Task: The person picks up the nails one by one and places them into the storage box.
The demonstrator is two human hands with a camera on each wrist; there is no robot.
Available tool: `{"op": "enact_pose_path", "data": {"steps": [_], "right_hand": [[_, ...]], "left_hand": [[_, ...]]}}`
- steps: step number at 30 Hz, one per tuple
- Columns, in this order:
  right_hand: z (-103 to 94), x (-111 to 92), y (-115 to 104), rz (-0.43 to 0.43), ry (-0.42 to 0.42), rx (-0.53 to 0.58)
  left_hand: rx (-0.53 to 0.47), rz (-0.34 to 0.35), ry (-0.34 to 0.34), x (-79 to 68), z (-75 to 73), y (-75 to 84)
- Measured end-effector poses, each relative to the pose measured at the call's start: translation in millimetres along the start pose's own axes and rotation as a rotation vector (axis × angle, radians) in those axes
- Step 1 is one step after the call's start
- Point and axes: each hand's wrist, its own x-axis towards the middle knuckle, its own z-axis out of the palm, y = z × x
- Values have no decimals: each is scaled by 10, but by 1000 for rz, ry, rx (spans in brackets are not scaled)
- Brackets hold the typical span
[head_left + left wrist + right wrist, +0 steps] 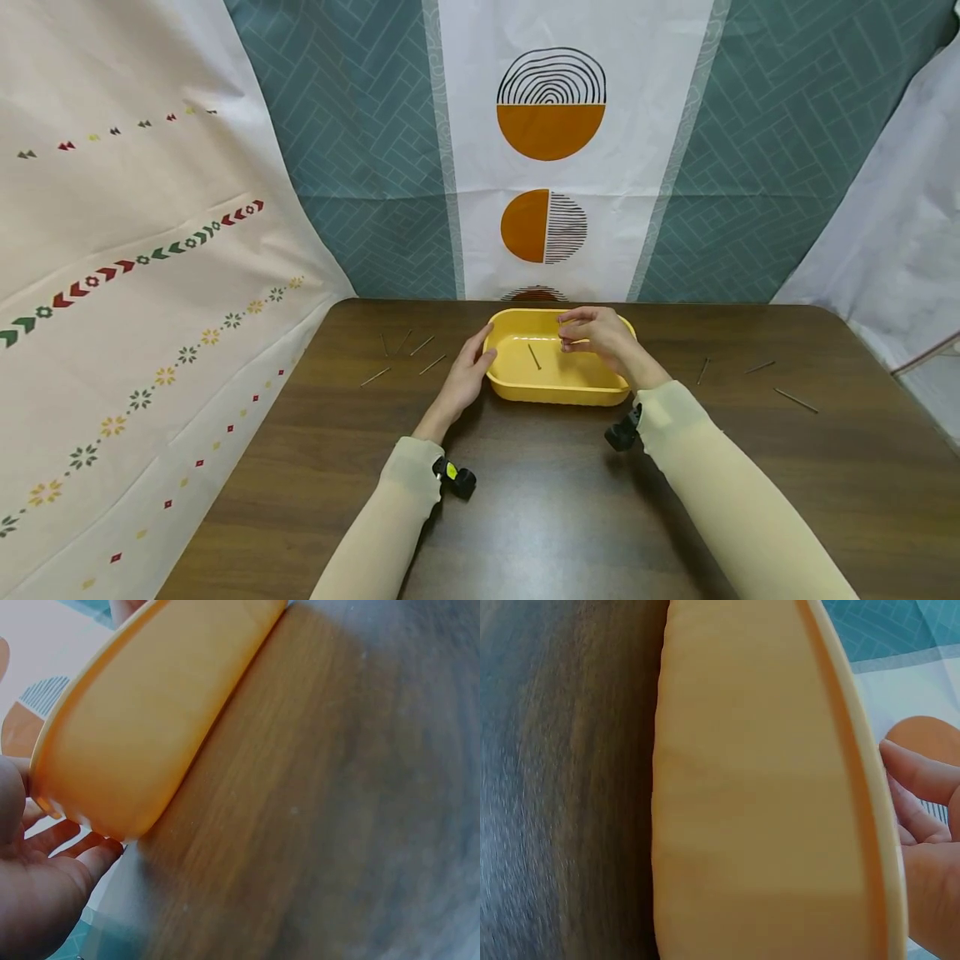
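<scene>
A yellow plastic tray stands on the table near its back edge. My left hand holds the tray's left end, fingers on the outer wall and thumb at the rim. Above the tray's right part, my right hand has its thumb and fingers brought close, pinching a thin nail, mostly hidden by the fingertips. Another nail lies on the tray floor. In the right wrist view, the tray wall covers part of the right hand.
Several nails lie loose on the dark wooden table left of the tray, among them one nail nearest me. To the right are three more, including a nail. A patterned cloth hangs behind the table.
</scene>
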Motion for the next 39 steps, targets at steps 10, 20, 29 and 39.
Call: {"op": "enact_pose_path", "data": {"steps": [10,20,29,39], "right_hand": [[101,75,46,13,4,-5],[179,127,125,64,18,18],[178,178,196,135,41,68],[213,216,223,155,43,24]], "left_hand": [[1,3,-3,8,-7,-7],[-2,-9,-10,-20,11,-5],[2,-9,-12,8,27,-4],[-37,-2,-23,-83,-24,258]]}}
